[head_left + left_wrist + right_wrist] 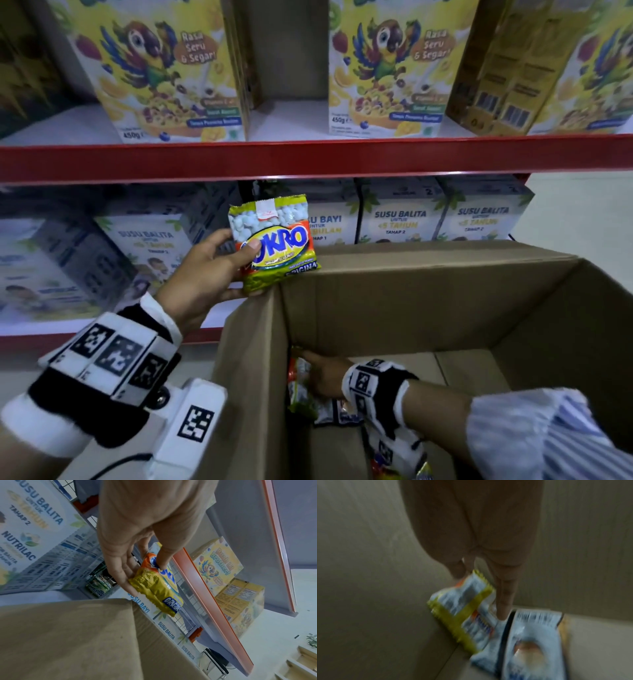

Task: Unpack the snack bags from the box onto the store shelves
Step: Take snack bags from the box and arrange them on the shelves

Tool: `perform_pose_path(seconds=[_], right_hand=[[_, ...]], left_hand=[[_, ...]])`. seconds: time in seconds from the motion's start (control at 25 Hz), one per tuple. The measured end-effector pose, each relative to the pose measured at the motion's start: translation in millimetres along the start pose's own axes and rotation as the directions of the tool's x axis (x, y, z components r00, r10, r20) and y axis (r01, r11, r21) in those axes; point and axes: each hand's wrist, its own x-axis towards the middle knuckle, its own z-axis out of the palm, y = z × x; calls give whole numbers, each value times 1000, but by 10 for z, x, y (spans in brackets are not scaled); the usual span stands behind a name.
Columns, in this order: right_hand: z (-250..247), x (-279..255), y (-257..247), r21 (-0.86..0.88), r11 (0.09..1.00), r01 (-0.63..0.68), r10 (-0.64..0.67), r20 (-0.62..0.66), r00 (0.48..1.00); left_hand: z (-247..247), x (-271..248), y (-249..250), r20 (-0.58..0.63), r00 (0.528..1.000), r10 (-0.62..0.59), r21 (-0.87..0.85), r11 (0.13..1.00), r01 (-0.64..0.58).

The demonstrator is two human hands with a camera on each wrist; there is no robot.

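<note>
My left hand [239, 263] grips a green-yellow snack bag [277, 240] upright, thumb on its front, just above the far-left corner of the open cardboard box [428, 274] and in front of the lower shelf [51, 325]. The left wrist view shows the same snack bag [159, 588] pinched between the thumb and fingers of my left hand [145, 573]. Deep inside the box, my right hand [318, 373] reaches into the far-left corner. There my right hand [481, 582] pinches the top of another green-yellow snack bag [464, 608] between thumb and fingers; this view is blurred.
A blue-white packet [530, 649] lies beside that bag on the box floor, with more packets nearer me. Milk-formula boxes [400, 219] line the lower shelf. Cereal boxes [171, 75] stand on the upper shelf behind its red edge [308, 157].
</note>
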Motion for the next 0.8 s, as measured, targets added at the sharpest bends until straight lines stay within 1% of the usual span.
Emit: perform_pose_path(seconds=[0.08, 0.16, 0.28, 0.36, 0.48, 0.52, 0.56, 0.6, 0.64, 0.68, 0.72, 0.76, 0.8], right_hand=[[133, 36, -19, 53, 998, -20, 24, -76, 997], [164, -1, -35, 121, 991, -53, 65, -98, 993], [16, -159, -62, 216, 975, -47, 72, -111, 991], [-234, -332, -111, 321, 947, 1, 23, -71, 997], [-810, -690, -136, 433, 894, 112, -145, 43, 989], [-1020, -856, -120, 523, 841, 137, -194, 55, 980], [-1212, -1043, -109, 651, 745, 148, -223, 33, 974], [-1387, -1216, -76, 769, 611, 185, -240, -43, 970], [-1526, -1372, -38, 856, 459, 237, -236, -139, 962], [-1637, -1508, -1, 913, 290, 286, -214, -229, 950], [-1722, -1632, 22, 932, 139, 334, -189, -306, 933], [-1766, -1721, 0, 933, 26, 359, -156, -351, 923], [-1785, -1791, -17, 927, -27, 373, -120, -373, 920]], left_hand=[[-52, 25, -16, -7, 1000, -15, -3, 1000, 15], [-92, 48, -32, -22, 1000, -16, -4, 1000, 15], [-94, 67, -39, -48, 999, 1, -22, 1000, -2], [-70, 75, -13, -85, 996, 19, -50, 998, -23], [-15, 68, 55, -123, 991, 50, -84, 995, -61], [18, 49, 90, -136, 988, 69, -112, 990, -84], [57, 25, 123, -142, 986, 90, -143, 984, -110], [108, -11, 158, -141, 984, 108, -169, 977, -131], [170, -54, 184, -129, 984, 119, -182, 973, -142], [244, -100, 203, -106, 987, 124, -187, 972, -142], [325, -149, 217, -80, 989, 121, -192, 972, -134], [403, -198, 210, -52, 992, 111, -200, 973, -119], [497, -251, 209, -16, 994, 104, -205, 973, -105]])
